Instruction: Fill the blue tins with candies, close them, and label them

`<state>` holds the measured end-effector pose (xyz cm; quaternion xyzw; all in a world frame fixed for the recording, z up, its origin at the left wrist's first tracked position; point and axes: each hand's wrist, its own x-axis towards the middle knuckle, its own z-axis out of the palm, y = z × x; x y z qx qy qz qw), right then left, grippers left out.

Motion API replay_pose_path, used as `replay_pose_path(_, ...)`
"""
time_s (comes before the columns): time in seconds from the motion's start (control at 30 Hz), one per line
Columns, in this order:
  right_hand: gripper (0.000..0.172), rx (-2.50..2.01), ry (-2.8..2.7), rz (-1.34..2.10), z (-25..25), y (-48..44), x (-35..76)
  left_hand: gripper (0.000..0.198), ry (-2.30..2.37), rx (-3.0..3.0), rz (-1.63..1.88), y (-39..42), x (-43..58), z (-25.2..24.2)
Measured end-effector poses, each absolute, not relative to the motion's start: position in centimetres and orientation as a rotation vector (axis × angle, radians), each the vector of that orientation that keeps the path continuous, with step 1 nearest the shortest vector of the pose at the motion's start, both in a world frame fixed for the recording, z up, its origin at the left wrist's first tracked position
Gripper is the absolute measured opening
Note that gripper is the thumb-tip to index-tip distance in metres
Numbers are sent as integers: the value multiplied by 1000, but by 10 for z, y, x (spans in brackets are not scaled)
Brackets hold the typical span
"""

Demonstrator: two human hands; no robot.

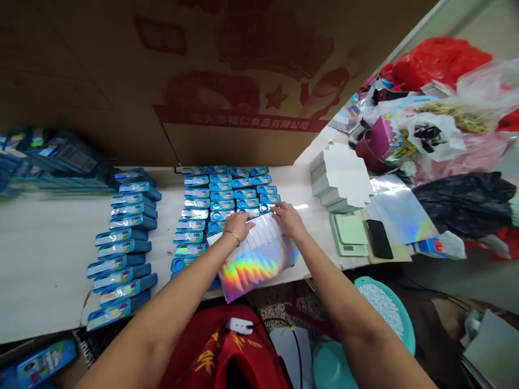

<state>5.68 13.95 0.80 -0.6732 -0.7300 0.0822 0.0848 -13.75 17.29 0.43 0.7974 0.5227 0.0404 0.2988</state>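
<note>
A white table [48,259] runs across the room, with a large brown carton [227,146] standing along its far side. Blue boxes [193,236] lie on the table in 4 close columns, with 1 more column to the left and a blurred pile farther left. To the right are a stack of white card [343,167], a pale green scale [351,233] and a black phone [379,239]. Beyond them, red [441,62], clear and black bags [466,202] crowd the corner. Below the table edge, a turquoise basin [409,337] holds white bits, near speckled floor [278,312].

The shiny sheet [253,265] lies at the near edge of the table, partly over the 4 columns, rainbow glare on its lower part. The right hand [288,220] pinches its upper right edge; the left hand [239,227], a bangle [232,236] at the wrist, rests on its upper part with bent fingers, and I cannot tell whether it grips.

On the carton, a red band under a star carries pale Chinese lettering ending 食品有限公司. Yellow characters mark the red cloth [243,354] below; the print on the boxes is too small to read
</note>
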Motion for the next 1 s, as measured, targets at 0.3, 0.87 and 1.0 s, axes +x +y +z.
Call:
replay_pose_path(0.3,27,-1838,-2452,-32,1,115,81,12,1411,2046,301,168,-127,-8)
replay_pose_path(0.87,12,-1901,-1956,844,116,77,-35,63,914,1430,688,85,-233,45)
replay_pose_path(1.0,13,-1821,-1795,1073,91,64,-81,61,1002,1270,723,53,-275,43)
